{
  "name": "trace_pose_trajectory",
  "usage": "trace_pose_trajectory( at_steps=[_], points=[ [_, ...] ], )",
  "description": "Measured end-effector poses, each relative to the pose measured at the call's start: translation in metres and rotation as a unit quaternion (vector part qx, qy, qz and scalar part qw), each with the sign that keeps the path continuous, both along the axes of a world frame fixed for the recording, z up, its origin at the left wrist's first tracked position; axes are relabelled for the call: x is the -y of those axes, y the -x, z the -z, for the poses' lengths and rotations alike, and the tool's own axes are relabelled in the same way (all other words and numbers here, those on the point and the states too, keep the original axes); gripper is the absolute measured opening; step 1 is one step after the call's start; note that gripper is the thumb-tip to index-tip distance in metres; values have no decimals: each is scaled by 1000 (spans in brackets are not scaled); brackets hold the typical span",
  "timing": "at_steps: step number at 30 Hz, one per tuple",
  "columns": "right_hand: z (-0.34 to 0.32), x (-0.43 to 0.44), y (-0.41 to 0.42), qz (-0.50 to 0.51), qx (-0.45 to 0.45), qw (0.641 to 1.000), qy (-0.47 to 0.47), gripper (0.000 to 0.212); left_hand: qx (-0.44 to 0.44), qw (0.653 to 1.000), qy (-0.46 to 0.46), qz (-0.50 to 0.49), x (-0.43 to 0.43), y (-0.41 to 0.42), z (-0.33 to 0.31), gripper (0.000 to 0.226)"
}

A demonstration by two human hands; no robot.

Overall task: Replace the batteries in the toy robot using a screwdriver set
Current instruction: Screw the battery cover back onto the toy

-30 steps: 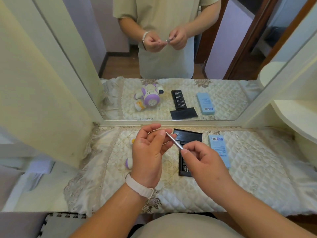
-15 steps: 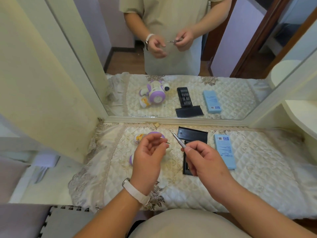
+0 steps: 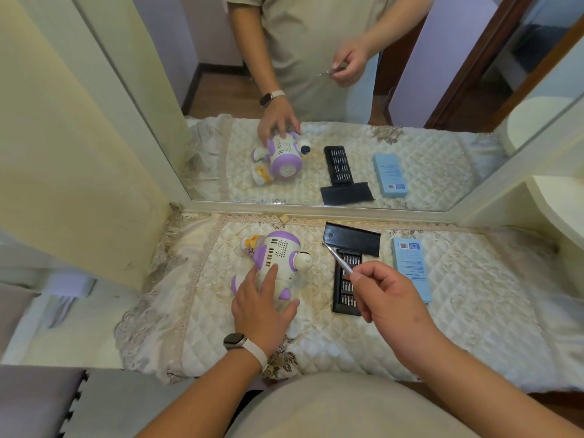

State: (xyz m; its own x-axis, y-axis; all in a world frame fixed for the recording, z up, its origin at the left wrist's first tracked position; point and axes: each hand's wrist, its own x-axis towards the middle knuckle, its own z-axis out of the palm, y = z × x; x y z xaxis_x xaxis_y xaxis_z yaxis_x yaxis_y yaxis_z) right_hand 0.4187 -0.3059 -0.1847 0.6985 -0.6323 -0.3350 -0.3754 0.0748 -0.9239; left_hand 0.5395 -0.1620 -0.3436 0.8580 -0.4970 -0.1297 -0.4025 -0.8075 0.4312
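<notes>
Left hand (image 3: 262, 306), fingers spread, covers the toy robot (image 3: 278, 260); right hand (image 3: 388, 298) pinches the screwdriver (image 3: 337, 258) (tip indistinct).

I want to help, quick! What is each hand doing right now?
Left hand: open, fingers spread, resting flat on the toy robot.
Right hand: closed, holding the screwdriver above the bit tray.

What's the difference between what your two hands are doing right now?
The left hand lies flat, fingers spread, on the toy robot on the quilted cloth; the right hand is raised above the cloth. The left hand holds no tool; the right hand pinches a slim silver screwdriver, tip pointing away. Only the left wrist wears a watch. Both are bare.
</notes>
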Motion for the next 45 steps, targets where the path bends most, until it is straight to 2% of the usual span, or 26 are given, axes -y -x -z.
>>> trace_pose_trajectory(
  at_steps=[11, 15, 20, 24, 31, 35, 40, 43, 45],
  points=[
    [5, 15, 4, 14, -22, 1000, -6, 18, 86, 996, 32, 23, 19, -24, 20, 86],
    [8, 23, 1, 21, -31, 999, 7, 21, 74, 996, 41, 30, 22, -42, 22, 71],
    [4, 34, 0, 36, -30, 999, 17, 21, 74, 995, 59, 34, 30, -63, 15, 72],
    [1, 36, -3, 31, -23, 998, 40, 15, 51, 993, 111, 8, 30, -73, -12, 75],
    [-29, 18, -1, -20, -13, 988, 150, 11, 10, 976, 220, 0, 22, -55, -86, 80],
    [-54, 8, 4, -40, -2, 974, 222, 13, 58, 960, 274, 17, 17, -39, -127, 75],
    [-77, -1, 4, -47, 26, 929, 365, 18, 148, 944, 291, 54, 8, -32, -163, 69],
    [-87, -4, 2, -49, 48, 892, 446, 5, 183, 937, 291, 70, 4, -30, -177, 67],
    [-92, -6, 1, -57, 59, 871, 484, 12, 184, 936, 290, 72, 1, -31, -184, 68]
  ],
)
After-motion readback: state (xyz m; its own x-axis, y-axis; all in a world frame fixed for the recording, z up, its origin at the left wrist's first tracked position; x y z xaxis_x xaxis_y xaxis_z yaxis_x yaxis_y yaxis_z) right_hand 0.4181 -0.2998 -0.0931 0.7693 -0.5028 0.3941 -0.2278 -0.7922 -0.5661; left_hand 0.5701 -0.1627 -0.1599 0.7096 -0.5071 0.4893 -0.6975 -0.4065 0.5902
